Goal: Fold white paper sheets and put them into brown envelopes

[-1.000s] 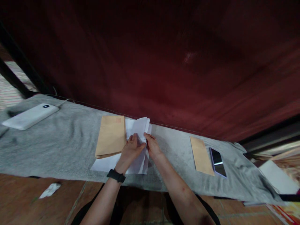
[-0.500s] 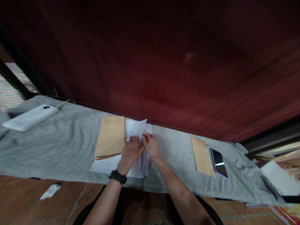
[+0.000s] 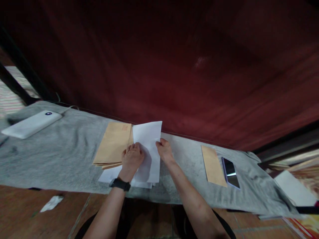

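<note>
My right hand [image 3: 165, 151] pinches the right edge of a white sheet of paper [image 3: 149, 132] between thumb and fingers. The sheet's far corner is lifted a little, and other white sheets [image 3: 109, 174] lie under it. My left hand [image 3: 132, 156] presses down on the sheet's left part with fingers laid over it, beside the pile of brown envelopes [image 3: 112, 142]. It holds nothing and wears a dark watch on its wrist. Those envelopes are slightly fanned, overlap the white sheets and carry small red print at the top.
A single brown envelope [image 3: 213, 166] lies to the right beside a phone [image 3: 231, 172] in a purple case. At the far left is a white device [image 3: 32, 124] with a cable. A grey cloth [image 3: 67, 156] covers the surface. Behind it hangs a dark red curtain [image 3: 159, 66].
My right hand has drawn the top sheet's edge rightward, and the sheet now spreads flatter. My left hand has shifted left, and the lower envelopes have fanned out.
</note>
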`<action>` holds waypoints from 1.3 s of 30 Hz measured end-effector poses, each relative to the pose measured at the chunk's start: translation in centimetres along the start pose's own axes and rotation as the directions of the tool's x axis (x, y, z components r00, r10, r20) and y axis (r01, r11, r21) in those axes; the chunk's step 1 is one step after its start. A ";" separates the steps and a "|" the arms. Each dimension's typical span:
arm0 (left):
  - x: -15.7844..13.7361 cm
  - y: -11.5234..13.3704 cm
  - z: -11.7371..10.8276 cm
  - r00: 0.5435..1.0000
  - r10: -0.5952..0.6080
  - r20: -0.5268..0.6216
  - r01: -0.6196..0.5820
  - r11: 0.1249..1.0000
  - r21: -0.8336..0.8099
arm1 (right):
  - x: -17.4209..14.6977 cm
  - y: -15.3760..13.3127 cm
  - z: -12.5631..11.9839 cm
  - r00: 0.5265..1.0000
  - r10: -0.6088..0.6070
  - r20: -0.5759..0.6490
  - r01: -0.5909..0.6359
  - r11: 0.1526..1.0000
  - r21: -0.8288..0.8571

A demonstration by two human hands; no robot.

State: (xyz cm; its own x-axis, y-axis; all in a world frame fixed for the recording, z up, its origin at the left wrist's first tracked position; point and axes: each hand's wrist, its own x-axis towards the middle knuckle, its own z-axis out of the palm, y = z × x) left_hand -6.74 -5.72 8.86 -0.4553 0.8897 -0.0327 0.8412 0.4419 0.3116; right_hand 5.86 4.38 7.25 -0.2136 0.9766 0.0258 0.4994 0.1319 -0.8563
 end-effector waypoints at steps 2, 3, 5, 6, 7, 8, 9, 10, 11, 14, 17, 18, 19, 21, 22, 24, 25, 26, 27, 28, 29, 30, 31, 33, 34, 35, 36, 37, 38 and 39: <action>0.0 -0.1 0.3 0.999 0.000 -0.034 0.000 1.000 -0.001 | -0.1 0.0 -2.2 0.998 -0.047 -0.033 0.049 0.997 0.066; 0.0 -0.2 0.5 0.999 0.002 -0.054 -0.003 1.000 -0.012 | -0.4 0.2 -3.5 0.997 -0.052 -0.052 0.056 0.995 0.078; 0.3 0.0 1.0 0.995 0.011 -0.100 -0.018 0.997 -0.069 | -1.2 1.0 -6.3 0.995 -0.052 -0.079 0.061 0.993 0.106; 0.5 0.2 1.3 0.993 0.014 -0.115 -0.029 0.990 -0.135 | -1.7 1.6 -7.8 0.997 -0.046 -0.061 0.057 0.979 0.194; 0.8 0.5 1.7 0.993 0.020 -0.117 -0.045 0.974 -0.221 | -2.4 2.4 -9.3 0.999 -0.020 -0.037 0.030 0.955 0.296; 1.0 1.0 2.1 0.994 0.031 -0.108 -0.063 0.948 -0.311 | -3.1 3.4 -10.7 0.999 0.027 -0.017 -0.018 0.923 0.384; 1.1 1.5 2.6 0.995 0.045 -0.086 -0.076 0.916 -0.395 | -3.8 4.4 -12.0 0.997 0.076 -0.001 -0.067 0.894 0.442; 1.2 2.1 3.2 0.997 0.062 -0.054 -0.080 0.881 -0.466 | -4.5 5.5 -13.1 0.993 0.116 0.009 -0.106 0.875 0.472; 1.2 2.9 3.9 0.997 0.080 -0.016 -0.076 0.851 -0.520 | -5.1 6.6 -14.1 0.989 0.148 0.007 -0.134 0.868 0.478; 0.6 5.1 6.3 0.991 0.104 0.089 -0.027 0.787 -0.617 | -6.3 9.7 -15.9 0.979 0.196 -0.059 -0.157 0.903 0.400; 0.0 6.8 8.4 0.973 0.151 0.173 0.009 0.727 -0.687 | -6.4 12.3 -16.5 0.973 0.193 -0.128 -0.142 0.934 0.329; -0.1 7.1 8.8 0.968 0.169 0.186 0.009 0.715 -0.699 | -6.3 13.0 -16.5 0.970 0.188 -0.156 -0.133 0.942 0.307; -0.2 7.4 9.2 0.965 0.182 0.189 0.004 0.711 -0.703 | -6.2 13.6 -16.4 0.966 0.181 -0.185 -0.125 0.952 0.279; 0.0 7.8 9.5 0.968 0.183 0.169 -0.021 0.735 -0.677 | -5.9 14.6 -16.3 0.957 0.172 -0.234 -0.118 0.967 0.227; 0.2 8.0 9.5 0.973 0.174 0.150 -0.037 0.763 -0.645 | -5.8 14.9 -16.2 0.951 0.158 -0.264 -0.112 0.977 0.181; 0.7 8.3 9.4 0.980 0.161 0.114 -0.067 0.815 -0.576 | -5.7 15.2 -15.9 0.933 0.090 -0.348 -0.083 0.996 0.035; 0.9 8.4 9.3 0.982 0.159 0.102 -0.078 0.834 -0.546 | -5.6 15.2 -15.7 0.919 0.035 -0.393 -0.064 0.996 -0.060; 1.1 8.6 9.2 0.983 0.157 0.094 -0.087 0.850 -0.519 | -5.6 15.0 -15.4 0.906 -0.021 -0.423 -0.043 0.989 -0.141; 1.3 8.7 9.2 0.983 0.158 0.090 -0.094 0.864 -0.496 | -5.6 14.8 -15.0 0.901 -0.073 -0.428 -0.016 0.980 -0.200; 1.4 8.9 9.2 0.983 0.161 0.091 -0.099 0.874 -0.476 | -5.7 14.5 -14.4 0.903 -0.113 -0.414 0.015 0.973 -0.232; 1.5 9.0 9.2 0.982 0.162 0.093 -0.102 0.882 -0.459 | -5.8 14.2 -13.7 0.914 -0.207 -0.349 0.096 0.946 -0.308; 1.6 9.1 9.2 0.982 0.164 0.095 -0.105 0.889 -0.446 | -6.1 13.9 -12.9 0.921 -0.293 -0.258 0.191 0.914 -0.357; 1.7 9.2 9.2 0.982 0.163 0.093 -0.107 0.894 -0.435 | -6.4 13.5 -12.0 0.924 -0.326 -0.200 0.239 0.900 -0.364; 1.8 9.3 9.2 0.984 0.161 0.078 -0.113 0.898 -0.426 | -7.2 13.0 -10.3 0.924 -0.369 -0.099 0.307 0.872 -0.380; 1.8 9.3 9.2 0.985 0.159 0.070 -0.114 0.897 -0.427 | -7.6 12.9 -9.5 0.920 -0.392 -0.008 0.349 0.829 -0.438; 1.9 9.3 9.3 0.986 0.156 0.063 -0.114 0.895 -0.432 | -8.0 12.8 -8.9 0.922 -0.385 0.043 0.357 0.801 -0.480; 1.9 9.3 9.3 0.986 0.152 0.064 -0.109 0.891 -0.440 | -8.3 12.7 -8.4 0.926 -0.370 0.079 0.355 0.779 -0.517; 2.0 9.3 9.3 0.987 0.149 0.067 -0.103 0.886 -0.452 | -8.5 12.7 -8.2 0.932 -0.350 0.099 0.344 0.759 -0.553; 2.0 9.2 9.4 0.986 0.148 0.075 -0.097 0.880 -0.465 | -8.6 12.8 -8.1 0.940 -0.328 0.095 0.320 0.750 -0.578; 2.0 9.1 9.5 0.986 0.145 0.082 -0.089 0.873 -0.480 | -8.6 12.8 -8.1 0.947 -0.310 0.082 0.296 0.744 -0.599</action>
State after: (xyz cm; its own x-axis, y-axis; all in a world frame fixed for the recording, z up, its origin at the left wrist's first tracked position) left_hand 2.80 1.17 2.66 -0.3025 0.9509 -0.0652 0.6344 0.2519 0.7308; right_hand 20.92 -0.96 0.22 -0.4264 0.8700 0.2475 0.8115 0.4888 -0.3203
